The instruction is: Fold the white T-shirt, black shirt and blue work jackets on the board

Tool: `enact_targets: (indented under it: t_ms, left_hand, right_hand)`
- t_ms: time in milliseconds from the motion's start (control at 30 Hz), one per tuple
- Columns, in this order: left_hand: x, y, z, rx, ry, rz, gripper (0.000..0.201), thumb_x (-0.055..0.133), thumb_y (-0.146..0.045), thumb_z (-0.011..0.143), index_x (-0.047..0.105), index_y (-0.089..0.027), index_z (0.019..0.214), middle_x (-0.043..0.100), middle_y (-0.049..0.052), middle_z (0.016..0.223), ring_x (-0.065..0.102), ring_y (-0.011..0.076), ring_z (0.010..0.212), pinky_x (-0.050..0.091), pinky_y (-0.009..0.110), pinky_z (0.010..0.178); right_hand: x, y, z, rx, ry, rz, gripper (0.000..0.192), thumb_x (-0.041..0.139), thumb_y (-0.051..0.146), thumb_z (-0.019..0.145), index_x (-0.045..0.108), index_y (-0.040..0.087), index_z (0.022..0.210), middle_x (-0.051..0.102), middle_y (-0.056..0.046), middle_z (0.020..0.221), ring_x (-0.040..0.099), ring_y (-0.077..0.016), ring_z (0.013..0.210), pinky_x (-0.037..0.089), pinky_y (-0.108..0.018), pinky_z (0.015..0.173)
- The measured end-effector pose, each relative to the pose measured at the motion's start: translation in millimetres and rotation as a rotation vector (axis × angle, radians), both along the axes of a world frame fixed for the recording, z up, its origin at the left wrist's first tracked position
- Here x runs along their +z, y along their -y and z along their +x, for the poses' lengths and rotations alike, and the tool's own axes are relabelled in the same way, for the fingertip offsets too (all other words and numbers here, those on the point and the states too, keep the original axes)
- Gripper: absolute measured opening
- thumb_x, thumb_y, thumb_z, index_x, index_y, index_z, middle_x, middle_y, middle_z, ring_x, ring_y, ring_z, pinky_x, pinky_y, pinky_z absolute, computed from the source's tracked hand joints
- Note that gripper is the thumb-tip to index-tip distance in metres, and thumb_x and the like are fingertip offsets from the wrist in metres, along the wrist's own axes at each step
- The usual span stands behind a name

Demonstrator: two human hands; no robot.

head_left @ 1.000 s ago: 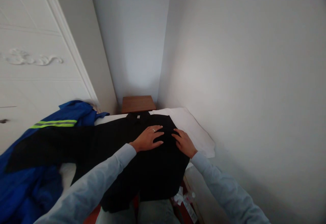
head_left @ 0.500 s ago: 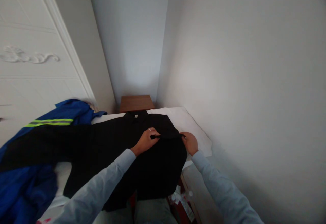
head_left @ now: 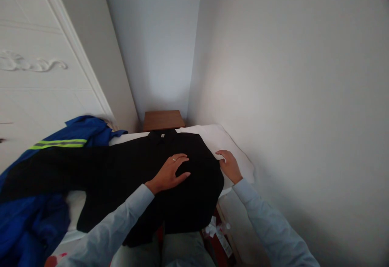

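Note:
A black collared shirt (head_left: pixel 130 165) lies spread out in front of me, its collar at the far side and one long sleeve stretched to the left. Over the chest of the shirt is my left hand (head_left: pixel 170 172), thumb and fingers apart, with a ring on one finger and nothing held. My right hand (head_left: pixel 229 165) is at the shirt's right edge, fingers parted and holding nothing. Whether either hand touches the cloth I cannot tell.
Under the shirt is a white cushion or pad (head_left: pixel 240 157), against the wall on the right. A blue garment with yellow-green stripes (head_left: pixel 91 131) lies at left, partly beneath the black sleeve. Behind stands a brown wooden surface (head_left: pixel 164 120); a white cabinet (head_left: pixel 45 64) rises on the left.
Both hands have let go of the black fabric they were pinching. The raised fold between them now lies flat. My fingers have spread, and the right hand has shifted slightly right.

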State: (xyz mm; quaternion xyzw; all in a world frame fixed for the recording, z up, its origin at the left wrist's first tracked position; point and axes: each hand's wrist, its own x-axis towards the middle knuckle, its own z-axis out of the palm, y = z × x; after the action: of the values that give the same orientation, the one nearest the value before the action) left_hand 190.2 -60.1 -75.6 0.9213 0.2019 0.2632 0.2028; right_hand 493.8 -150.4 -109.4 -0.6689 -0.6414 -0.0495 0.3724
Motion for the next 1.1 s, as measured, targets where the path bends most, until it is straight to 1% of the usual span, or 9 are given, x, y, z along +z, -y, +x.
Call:
enact_targets:
  t_ms: [100, 233, 333, 400, 533, 700, 867, 933, 1100]
  left_hand:
    - [-9.6, -8.4, 8.0, -0.075, -0.129, 0.062, 0.051, 0.055, -0.049, 0.093, 0.055, -0.021, 0.135, 0.054, 0.014, 0.144, 0.043, 0.0293, 0.14, 0.035, 0.05, 0.114]
    - [-29.6, -14.6, 11.0, -0.135, -0.204, 0.075, 0.033, 0.053, -0.044, 0.096, 0.07, -0.022, 0.114, 0.067, 0.011, 0.128, 0.056, 0.0265, 0.129, 0.037, 0.049, 0.113]
    - [-38.4, -16.3, 5.7, -0.109, -0.167, 0.072, 0.031, 0.051, -0.042, 0.097, 0.072, -0.022, 0.107, 0.069, 0.01, 0.124, 0.061, 0.0246, 0.121, 0.043, 0.046, 0.108]
    - [-39.8, -18.1, 2.7, -0.054, -0.134, 0.082, 0.034, 0.05, -0.042, 0.097, 0.069, -0.021, 0.117, 0.064, 0.012, 0.133, 0.058, 0.0252, 0.124, 0.045, 0.044, 0.107]
    - [-37.1, -24.4, 5.8, 0.073, -0.102, 0.105, 0.043, 0.048, -0.043, 0.098, 0.06, -0.019, 0.132, 0.052, 0.015, 0.147, 0.05, 0.0277, 0.133, 0.043, 0.045, 0.109]
    - [-30.3, -23.5, 17.0, 0.043, -0.187, 0.163, 0.034, 0.048, -0.04, 0.099, 0.067, -0.022, 0.121, 0.063, 0.01, 0.131, 0.059, 0.026, 0.119, 0.045, 0.043, 0.101]
    - [-30.1, -3.9, 16.9, 0.007, -0.238, 0.217, 0.031, 0.055, -0.042, 0.095, 0.069, -0.022, 0.115, 0.067, 0.011, 0.122, 0.058, 0.0281, 0.115, 0.041, 0.047, 0.098]
    - [-34.8, 5.1, 14.2, -0.01, -0.241, 0.207, 0.029, 0.057, -0.04, 0.095, 0.069, -0.023, 0.114, 0.067, 0.011, 0.124, 0.057, 0.0276, 0.117, 0.039, 0.048, 0.101]
    - [-49.1, 19.3, 7.8, -0.01, -0.224, 0.21, 0.025, 0.054, -0.031, 0.096, 0.068, -0.022, 0.115, 0.066, 0.011, 0.125, 0.056, 0.0276, 0.124, 0.035, 0.051, 0.11]
  right_hand:
    - [10.0, -3.4, -18.8, 0.214, 0.081, -0.02, 0.055, 0.042, 0.001, 0.074, 0.065, 0.019, 0.121, 0.066, -0.01, 0.126, 0.057, -0.0222, 0.121, 0.046, -0.044, 0.107]
    - [3.5, -3.2, -26.0, 0.411, 0.231, -0.181, 0.049, 0.048, 0.002, 0.077, 0.069, 0.019, 0.118, 0.069, -0.01, 0.123, 0.062, -0.0235, 0.116, 0.049, -0.046, 0.102]
    - [-6.3, 5.1, -13.2, 0.399, 0.25, -0.249, 0.041, 0.049, 0.002, 0.079, 0.072, 0.019, 0.107, 0.074, -0.009, 0.107, 0.067, -0.022, 0.103, 0.053, -0.042, 0.094]
    - [-7.3, 11.1, -3.4, 0.361, 0.245, -0.265, 0.039, 0.048, 0.003, 0.08, 0.073, 0.02, 0.104, 0.075, -0.008, 0.105, 0.068, -0.0207, 0.1, 0.054, -0.039, 0.093]
    - [7.1, 8.5, 1.0, 0.3, 0.219, -0.278, 0.036, 0.047, 0.005, 0.083, 0.073, 0.022, 0.103, 0.074, -0.006, 0.106, 0.069, -0.0196, 0.1, 0.054, -0.037, 0.093]
    - [22.7, -41.1, -17.6, 0.255, 0.12, -0.175, 0.032, 0.048, 0.013, 0.091, 0.07, 0.02, 0.113, 0.072, -0.007, 0.108, 0.066, -0.0191, 0.103, 0.052, -0.036, 0.096]
    - [14.1, -116.8, -27.6, 0.25, 0.202, -0.294, 0.042, 0.063, 0.017, 0.087, 0.063, 0.018, 0.13, 0.065, -0.012, 0.125, 0.06, -0.022, 0.117, 0.046, -0.041, 0.105]
    - [9.3, -139.6, -28.9, 0.305, 0.254, -0.368, 0.042, 0.069, 0.014, 0.083, 0.067, 0.018, 0.125, 0.063, -0.014, 0.129, 0.058, -0.0229, 0.119, 0.045, -0.041, 0.106]
    - [2.7, -163.9, -30.7, 0.415, 0.311, -0.421, 0.014, 0.068, 0.013, 0.085, 0.077, 0.019, 0.092, 0.068, -0.009, 0.12, 0.062, -0.021, 0.112, 0.046, -0.036, 0.102]
